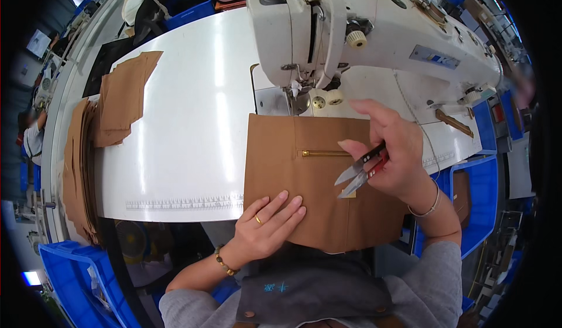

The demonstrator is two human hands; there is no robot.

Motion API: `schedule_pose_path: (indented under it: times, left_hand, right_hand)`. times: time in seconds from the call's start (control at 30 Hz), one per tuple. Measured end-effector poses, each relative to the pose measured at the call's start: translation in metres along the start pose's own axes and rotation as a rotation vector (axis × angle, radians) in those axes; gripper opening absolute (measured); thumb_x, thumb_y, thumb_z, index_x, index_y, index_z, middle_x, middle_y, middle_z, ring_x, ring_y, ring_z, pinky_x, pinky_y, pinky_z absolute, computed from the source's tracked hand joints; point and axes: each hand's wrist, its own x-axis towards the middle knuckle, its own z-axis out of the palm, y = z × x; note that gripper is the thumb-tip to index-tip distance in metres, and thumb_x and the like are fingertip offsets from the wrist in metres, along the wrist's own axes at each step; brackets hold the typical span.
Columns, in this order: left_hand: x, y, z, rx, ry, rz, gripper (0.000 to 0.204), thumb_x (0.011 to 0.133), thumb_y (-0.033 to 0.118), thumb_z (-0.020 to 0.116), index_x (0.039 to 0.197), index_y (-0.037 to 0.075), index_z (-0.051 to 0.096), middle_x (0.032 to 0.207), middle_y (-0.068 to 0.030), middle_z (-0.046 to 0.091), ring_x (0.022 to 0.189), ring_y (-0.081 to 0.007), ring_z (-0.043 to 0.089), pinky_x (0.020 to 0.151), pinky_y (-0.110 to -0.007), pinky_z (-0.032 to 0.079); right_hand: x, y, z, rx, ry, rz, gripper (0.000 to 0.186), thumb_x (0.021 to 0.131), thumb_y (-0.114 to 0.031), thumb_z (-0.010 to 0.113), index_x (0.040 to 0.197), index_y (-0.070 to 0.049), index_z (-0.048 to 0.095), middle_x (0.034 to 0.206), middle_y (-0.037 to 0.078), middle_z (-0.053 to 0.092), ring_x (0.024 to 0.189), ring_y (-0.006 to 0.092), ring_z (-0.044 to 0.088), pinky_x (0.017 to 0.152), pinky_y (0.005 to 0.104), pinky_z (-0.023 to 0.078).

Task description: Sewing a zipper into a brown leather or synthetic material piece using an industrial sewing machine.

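A brown fabric panel lies in front of the sewing machine, its far edge close to the needle area and its near edge hanging over the table's front. Set into it is a brass-coloured zipper, partly behind my right hand. My left hand rests flat on the panel's near left part, fingers stretched out, holding nothing. In my right hand is a pair of thread snips, held above the panel with the blades apart and pointing left. Thumb and index finger are raised off the snips.
Brown cut pieces lie on the white table at the left, beside a thick stack of brown panels. Blue bins stand at the lower left and right. A brown strip with a zipper lies under the machine arm.
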Motion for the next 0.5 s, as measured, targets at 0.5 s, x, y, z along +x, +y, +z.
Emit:
schedule_pose_path:
  times: [0.5]
  left_hand:
    - [0.032,0.001,0.004,-0.044,0.015,-0.003,0.040,0.084,0.008,0.066,0.123,0.011,0.076,0.128,-0.0055,0.075,0.126,-0.0244,0.067,0.106,-0.042,0.051]
  right_hand:
    - [0.005,-0.010,0.026,0.036,-0.004,0.066,0.062,0.076,-0.002,0.075,0.137,-0.007,0.066,0.078,0.005,0.067,0.065,0.0218,0.068,0.057,0.0348,0.054]
